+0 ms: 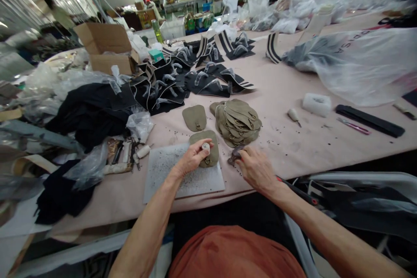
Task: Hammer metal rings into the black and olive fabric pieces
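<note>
My left hand [190, 159] is closed around a white-wrapped hand punch [205, 147], its round top facing up. It is held over an olive flap piece with a metal ring [212, 156], and the punch's lower tip is hidden. That flap lies partly on a white board [163, 173] strewn with small dark specks. My right hand [256, 167] grips a dark, blunt metal tool [234, 155] just right of the flap; its full shape is hidden. Beyond, a second olive flap [194, 117] lies flat beside a pile of similar flaps [237, 119].
Black pieces with plastic-wrapped handles [182, 78] cover the back middle. A cardboard box [106, 47], cloth and plastic bags crowd the left. At right lie another white-wrapped tool [293, 115], a white roll [316, 104], pink-handled snips [355, 126] and a black strip [369, 120].
</note>
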Demonstrator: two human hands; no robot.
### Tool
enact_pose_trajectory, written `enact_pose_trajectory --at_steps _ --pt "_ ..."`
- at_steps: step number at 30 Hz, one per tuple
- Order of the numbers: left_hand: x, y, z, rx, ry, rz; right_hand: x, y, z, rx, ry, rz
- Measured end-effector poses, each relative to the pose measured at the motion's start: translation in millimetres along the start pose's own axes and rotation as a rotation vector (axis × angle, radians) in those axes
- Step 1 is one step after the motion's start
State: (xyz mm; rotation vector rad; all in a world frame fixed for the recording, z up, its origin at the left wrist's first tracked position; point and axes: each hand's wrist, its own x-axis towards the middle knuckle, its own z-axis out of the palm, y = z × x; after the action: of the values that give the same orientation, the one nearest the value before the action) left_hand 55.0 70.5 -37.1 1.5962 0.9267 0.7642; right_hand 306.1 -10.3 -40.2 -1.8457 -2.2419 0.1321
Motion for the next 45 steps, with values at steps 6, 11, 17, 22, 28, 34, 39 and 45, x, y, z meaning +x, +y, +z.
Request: enact_pose_trajectory --at_steps 6,11,17,22,28,34,39,45 --pt "0 -1 2.2 0.016 0.020 -0.007 14 -63 27 0.175 -0.024 -0.191" --pt "-2 0 5.0 0.036 0.042 0.026 3 -72 49 0.142 0.032 -0.186" --pt "-3 -6 10.1 0.033 0.114 0.038 3 -71 45 0.105 0.016 -0.224" --pt "-2 -20 32.3 -0.076 0.368 0.000 6 -72 48 0.070 0.010 -0.242" --pt "26 40 37.3 -0.253 0.935 0.211 8 -72 56 0.113 0.082 -0.261" --pt "18 42 -5.1 -0.045 0.952 0.103 33 -62 51 0.320 0.089 0.120" --pt "-13 -38 -21.3 -0.145 0.981 -0.097 81 -58 47 0.272 -0.190 0.441" --pt "-25 -57 -22.7 -0.321 1.005 -0.122 112 -70 56 0.277 -0.074 0.446"
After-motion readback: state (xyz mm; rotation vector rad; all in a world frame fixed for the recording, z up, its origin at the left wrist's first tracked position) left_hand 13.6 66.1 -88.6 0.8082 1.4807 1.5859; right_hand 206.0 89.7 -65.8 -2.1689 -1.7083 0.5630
